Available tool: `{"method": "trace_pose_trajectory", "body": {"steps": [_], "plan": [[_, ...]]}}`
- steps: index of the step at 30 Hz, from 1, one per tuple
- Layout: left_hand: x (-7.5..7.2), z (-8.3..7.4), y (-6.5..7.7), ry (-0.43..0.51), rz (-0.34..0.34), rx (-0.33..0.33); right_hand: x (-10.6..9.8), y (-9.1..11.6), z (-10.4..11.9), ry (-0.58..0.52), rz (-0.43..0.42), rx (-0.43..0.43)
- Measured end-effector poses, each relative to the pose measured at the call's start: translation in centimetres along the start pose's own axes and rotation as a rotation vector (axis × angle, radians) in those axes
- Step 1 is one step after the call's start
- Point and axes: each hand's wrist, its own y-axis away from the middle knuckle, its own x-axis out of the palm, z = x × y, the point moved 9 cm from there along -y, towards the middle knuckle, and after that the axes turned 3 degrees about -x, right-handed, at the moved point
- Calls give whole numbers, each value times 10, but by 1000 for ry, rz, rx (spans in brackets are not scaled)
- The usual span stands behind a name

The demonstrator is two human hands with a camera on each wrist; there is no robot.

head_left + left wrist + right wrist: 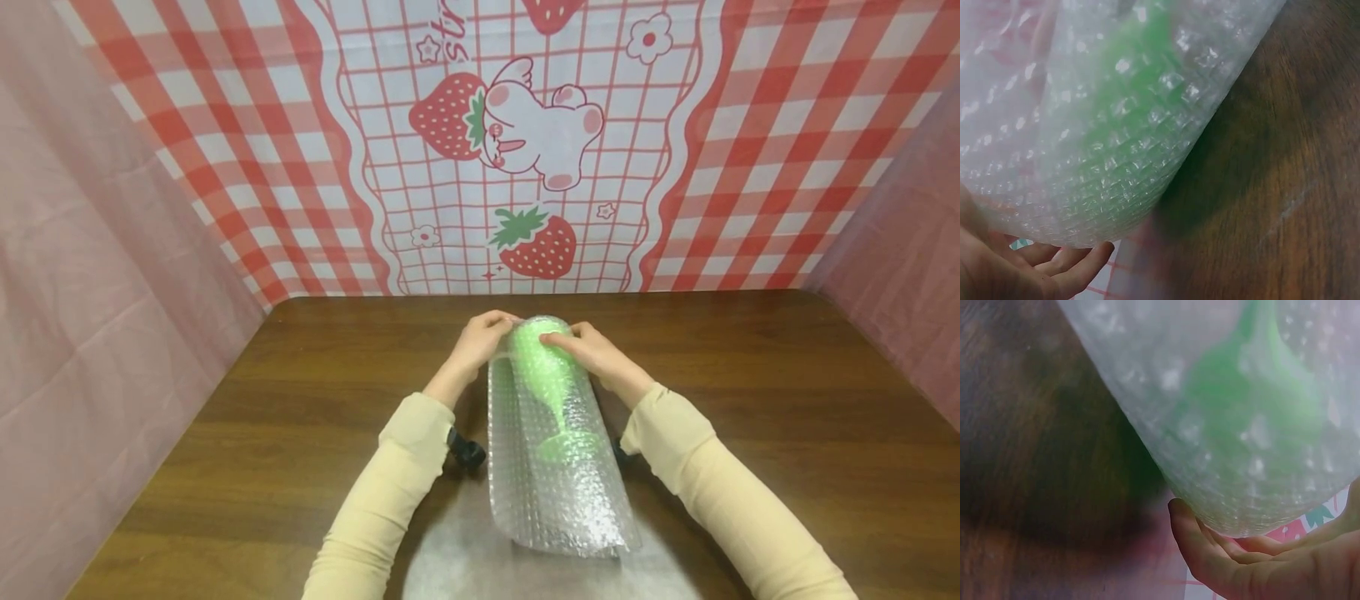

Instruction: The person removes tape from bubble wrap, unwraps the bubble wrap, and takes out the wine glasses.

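A light green stemmed goblet (545, 375) lies inside a loose roll of clear bubble wrap (577, 508), its bowl at the far end and its foot toward the person. My left hand (483, 337) grips the far left end of the roll; in the left wrist view its fingers (1082, 272) curl under the wrap. On the other side, my right hand (600, 354) holds the same end, thumb across the front and fingers (1200, 550) behind it. Through the wrap in the right wrist view, the green bowl (1254, 406) shows blurred.
Beneath the hands is a dark brown wooden table (225, 433). A checked cloth with strawberries (540, 246) hangs along its back edge, and pink curtains (97, 250) flank the sides. Black wrist gear (467, 450) sits under the left cuff. Pale grey covers the table's near middle.
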Motion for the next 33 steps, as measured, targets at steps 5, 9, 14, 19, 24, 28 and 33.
{"method": "trace_pose_trajectory", "body": {"steps": [5,9,14,19,24,28,33], "plan": [[-1,0,2,76,5,6,-1,-1,-1,5,-17,-5],[-1,1,4,89,9,-27,-2,0,-2,8,-19,4],[-6,4,0,35,-52,-11,-2,2,-5,13,-7,20],[-4,7,0,125,-35,-25,-3,2,-6,6,-9,21],[-1,8,1,224,-5,-42,-2,2,-6,14,-7,21],[-2,9,1,228,-9,-48,-2,3,-7,8,-9,29],[-7,11,1,154,-42,-46,-2,2,-7,-2,-14,21]]}}
